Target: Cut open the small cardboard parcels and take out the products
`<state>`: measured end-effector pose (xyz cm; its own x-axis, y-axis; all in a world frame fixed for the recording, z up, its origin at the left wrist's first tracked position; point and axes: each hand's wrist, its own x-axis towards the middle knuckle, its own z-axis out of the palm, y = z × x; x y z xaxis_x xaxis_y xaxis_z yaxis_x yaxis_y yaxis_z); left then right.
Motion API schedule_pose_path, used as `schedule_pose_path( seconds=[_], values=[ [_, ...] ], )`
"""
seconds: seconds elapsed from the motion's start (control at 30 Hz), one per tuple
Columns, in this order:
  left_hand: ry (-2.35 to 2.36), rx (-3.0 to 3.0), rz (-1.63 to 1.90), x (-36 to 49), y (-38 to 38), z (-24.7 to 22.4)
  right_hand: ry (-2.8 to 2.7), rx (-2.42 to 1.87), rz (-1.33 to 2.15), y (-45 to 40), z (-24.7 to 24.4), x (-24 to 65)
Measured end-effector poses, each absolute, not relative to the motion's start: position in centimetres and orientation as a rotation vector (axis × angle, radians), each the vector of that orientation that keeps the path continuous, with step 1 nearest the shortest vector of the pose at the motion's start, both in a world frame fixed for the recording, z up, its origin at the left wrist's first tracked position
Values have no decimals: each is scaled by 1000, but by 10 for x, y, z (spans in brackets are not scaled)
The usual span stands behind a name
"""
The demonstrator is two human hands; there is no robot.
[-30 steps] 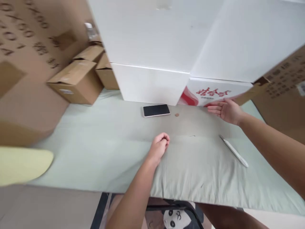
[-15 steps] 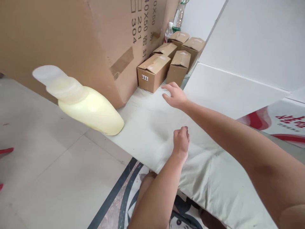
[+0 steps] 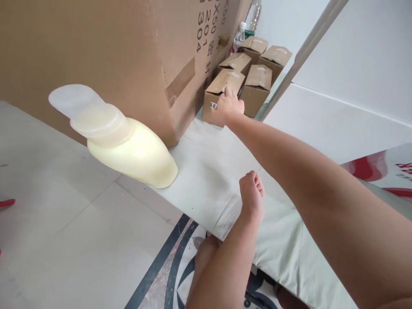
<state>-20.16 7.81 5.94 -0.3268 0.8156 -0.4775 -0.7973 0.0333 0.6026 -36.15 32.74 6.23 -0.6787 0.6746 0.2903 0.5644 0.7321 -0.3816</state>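
My right hand (image 3: 230, 106) is at the front small cardboard box (image 3: 214, 112), its fingers curled around the box's near right corner and one fingertip at the top edge. Part of the box front is covered by the hand. My left hand (image 3: 252, 191) is closed in a fist above the pale cloth-covered table (image 3: 206, 180), with nothing visible in it. Left of both hands, a pale yellow bottle (image 3: 131, 150) with a translucent cap stands at the table's edge, appearing tilted in view.
A large printed carton (image 3: 128, 51) rises at the back left. Several other small boxes (image 3: 257, 83) stand behind the front one, with clear plastic bottles (image 3: 252, 19) beyond them. A white panel (image 3: 347, 56) borders the right side, near a red-and-white printed item (image 3: 376, 165).
My right hand has moved forward from above the table to the front small box, and its fingers have closed at the corner. My left fist has turned slightly. The view has shifted a little.
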Motion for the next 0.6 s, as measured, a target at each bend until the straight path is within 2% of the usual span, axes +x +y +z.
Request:
schedule_pose_path(
  seconds=[0.17, 0.37, 0.47, 0.6],
  values=[
    [1253, 98, 1857, -212, 78, 50, -2622, -959, 189, 274, 100, -269],
    [1678, 307, 2141, -227, 72, 47, -2441, -906, 234, 164, 98, -52],
    [1552, 534, 2063, -209, 73, 51, -2108, -1169, 307, 107, 75, 55],
    [1096, 1025, 1609, -152, 74, 57, -1620, -1508, 475, 53, 39, 140]
  ],
)
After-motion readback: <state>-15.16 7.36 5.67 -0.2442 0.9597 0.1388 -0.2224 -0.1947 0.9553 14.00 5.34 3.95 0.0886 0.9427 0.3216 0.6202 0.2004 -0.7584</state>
